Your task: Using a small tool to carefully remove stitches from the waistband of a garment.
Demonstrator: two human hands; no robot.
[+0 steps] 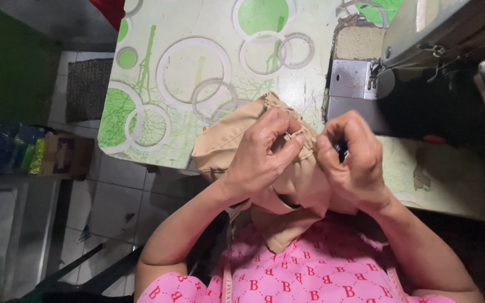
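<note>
A beige fabric piece (228, 140) is bunched over the near edge of the sewing table and hangs down toward my lap. My left hand (262, 154) pinches a folded edge of it between thumb and fingers. My right hand (352, 163) is curled close beside the left, touching the same cloth, with a small dark tool (341, 150) partly hidden between its fingers. The cloth's lower flap (279, 230) lies against my pink patterned top.
The table (197, 62) has a covering with green and white circles. A sewing machine (422, 33) with a metal bed plate (350, 78) stands at the right. Tiled floor, a grey mat (88, 87) and a cardboard box (63, 154) lie left of the table.
</note>
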